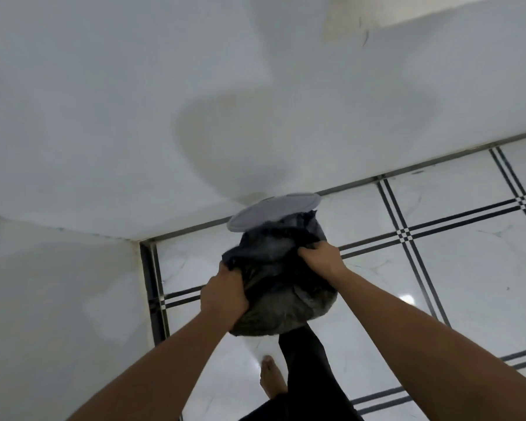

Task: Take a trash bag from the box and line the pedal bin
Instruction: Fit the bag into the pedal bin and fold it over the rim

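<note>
Trash bag: one black trash bag (283,296), crumpled and bunched, draped over the top of the pedal bin so that almost all of the bin's body is hidden under it.
Pedal bin: one, standing on the floor close to the wall, near the room's corner; only its pale round lid (274,209) shows clearly, raised behind the bag and tipped back toward the wall.
Left hand: the left hand (223,294) is at the bag's near-left edge, fingers curled around a fold of the plastic and clamped on it; the bag's rim sticks up just past the knuckles.
Right hand: the right hand (321,256) is on the bag's right side, higher and farther from the person, fingers curled down into the plastic and gripping it.
Bag against fingers: the bulk of the bag lies between the two hands and sags below them; both sets of fingers are buried in the folds, so the fingertips cannot be seen.
Hands counted: two, both bare, both on the same bag, one on each side.
Foot: one bare foot (272,376) on the floor below the bin, beside a dark trouser leg (310,369) that reaches up under the bag.
Floor: glossy white tiles (456,268) with double black lines crossing.
Wall: plain white wall (134,117), carrying soft shadows above the lid.
</note>
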`<state>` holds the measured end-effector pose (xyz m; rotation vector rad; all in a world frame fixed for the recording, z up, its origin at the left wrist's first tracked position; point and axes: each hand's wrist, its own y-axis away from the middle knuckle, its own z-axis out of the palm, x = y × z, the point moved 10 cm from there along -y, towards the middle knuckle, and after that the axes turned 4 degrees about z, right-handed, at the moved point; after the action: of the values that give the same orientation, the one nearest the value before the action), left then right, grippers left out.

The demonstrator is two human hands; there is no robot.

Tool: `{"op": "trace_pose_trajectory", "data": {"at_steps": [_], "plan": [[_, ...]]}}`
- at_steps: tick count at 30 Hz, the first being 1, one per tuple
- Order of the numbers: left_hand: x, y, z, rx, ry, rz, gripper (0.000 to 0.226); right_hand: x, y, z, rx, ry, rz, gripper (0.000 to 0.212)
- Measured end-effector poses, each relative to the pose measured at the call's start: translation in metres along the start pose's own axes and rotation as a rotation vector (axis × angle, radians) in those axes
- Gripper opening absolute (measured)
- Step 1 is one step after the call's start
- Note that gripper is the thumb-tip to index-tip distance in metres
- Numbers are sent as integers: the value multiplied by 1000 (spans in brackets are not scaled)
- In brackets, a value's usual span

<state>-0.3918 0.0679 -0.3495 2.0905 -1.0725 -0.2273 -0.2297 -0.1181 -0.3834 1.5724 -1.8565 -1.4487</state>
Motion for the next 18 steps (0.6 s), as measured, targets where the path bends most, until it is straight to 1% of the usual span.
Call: {"op": "trace_pose_trajectory", "data": {"at_steps": [2,4,5,7,9,11,12,14,16,17,18], "plan": [[-10,-28,34,-107,-16,-47,54,8,-39,19,-53,69,21,36],[-21,-60,62,-199,-9,-110,63,13,-76,40,-121,164,30,39],[-26,-75,73,-228,-6,-138,64,15,-93,49,-153,218,31,41],[-37,-107,85,-214,57,-195,58,18,-130,69,-193,322,9,47],[-44,-143,96,-156,173,-212,51,20,-162,77,-141,353,-3,59],[-48,-181,106,-91,237,-168,47,18,-190,82,-81,337,-15,65],[-48,-198,108,-39,224,-124,46,14,-199,83,-53,363,-39,63],[-48,-222,106,67,127,-37,41,13,-211,85,14,514,-86,54],[-51,-237,110,128,-42,18,31,14,-217,88,113,692,-141,47],[-49,-241,110,135,-163,56,26,12,-219,88,158,731,-182,43],[-47,-244,110,128,-262,91,22,10,-220,87,186,699,-220,41]]}}
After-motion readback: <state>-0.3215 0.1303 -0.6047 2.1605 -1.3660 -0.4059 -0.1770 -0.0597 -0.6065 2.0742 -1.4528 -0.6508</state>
